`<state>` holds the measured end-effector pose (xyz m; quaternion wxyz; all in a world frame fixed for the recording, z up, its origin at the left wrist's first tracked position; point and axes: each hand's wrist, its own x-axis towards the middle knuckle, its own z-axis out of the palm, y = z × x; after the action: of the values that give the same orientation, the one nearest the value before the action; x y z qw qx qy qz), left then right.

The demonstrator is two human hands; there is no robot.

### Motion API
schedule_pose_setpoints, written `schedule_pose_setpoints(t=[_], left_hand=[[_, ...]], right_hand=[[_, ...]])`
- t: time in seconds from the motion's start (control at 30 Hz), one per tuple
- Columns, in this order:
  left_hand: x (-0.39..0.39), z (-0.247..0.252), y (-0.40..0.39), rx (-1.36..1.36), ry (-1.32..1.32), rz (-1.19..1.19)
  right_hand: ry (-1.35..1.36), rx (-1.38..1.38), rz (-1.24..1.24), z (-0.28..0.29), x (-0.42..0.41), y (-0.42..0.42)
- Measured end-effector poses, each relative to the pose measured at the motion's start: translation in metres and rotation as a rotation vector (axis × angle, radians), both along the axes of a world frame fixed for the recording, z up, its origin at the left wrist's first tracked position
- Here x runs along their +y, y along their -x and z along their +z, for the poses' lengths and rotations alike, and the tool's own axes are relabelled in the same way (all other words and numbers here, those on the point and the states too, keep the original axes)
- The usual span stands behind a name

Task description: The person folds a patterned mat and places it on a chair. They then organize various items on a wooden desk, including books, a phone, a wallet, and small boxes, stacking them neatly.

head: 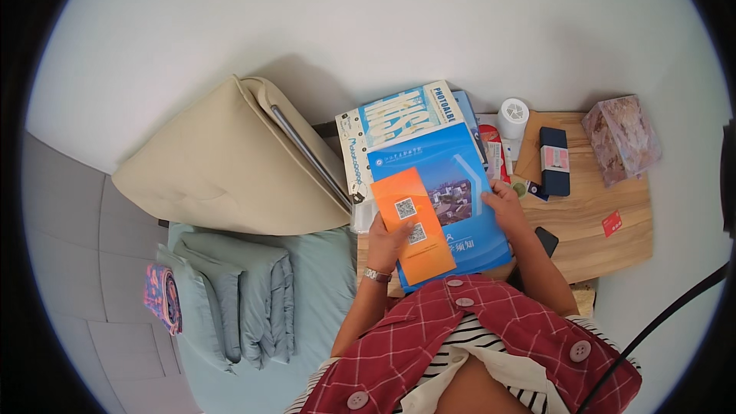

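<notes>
Between my hands is a blue printed folder or booklet [385, 164] with a photo of buildings on its cover. An orange leaflet [428, 253] bearing two printed codes lies tilted over its left part. My left hand [388, 241] grips the leaflet, thumb on its face; whether those fingers also hold the blue booklet cannot be told. On the other side my right hand [506, 207] pinches the blue booklet's right edge. Behind it a photo album [402, 112] with a cream and blue cover rests on other flat items at the table's back.
The wooden table [598, 247] also holds a white round container [513, 118], a dark blue box [554, 175], a brown envelope [529, 155], a marbled box [621, 138], a red card [612, 223] and a phone [546, 240]. Leftward are a folded beige mattress [230, 167] and a bed with folded bedding [230, 293].
</notes>
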<state>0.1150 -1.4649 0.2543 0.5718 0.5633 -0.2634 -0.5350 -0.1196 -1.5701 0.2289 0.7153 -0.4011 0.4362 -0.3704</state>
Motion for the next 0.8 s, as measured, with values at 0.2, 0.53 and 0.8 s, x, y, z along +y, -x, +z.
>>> schedule_pose_setpoints(t=[0.2,0.53,0.8], left_hand=[[0.007,-0.009,0.008,0.097,-0.029,0.057],[0.014,-0.017,0.008,0.26,-0.13,0.044],[0.017,-0.029,0.011,0.223,-0.095,0.035]], right_hand=[[0.032,-0.023,0.009,-0.016,0.003,0.0],[0.075,0.052,0.027,-0.013,0.003,0.002],[0.644,0.652,-0.168,0.014,0.01,0.005]])
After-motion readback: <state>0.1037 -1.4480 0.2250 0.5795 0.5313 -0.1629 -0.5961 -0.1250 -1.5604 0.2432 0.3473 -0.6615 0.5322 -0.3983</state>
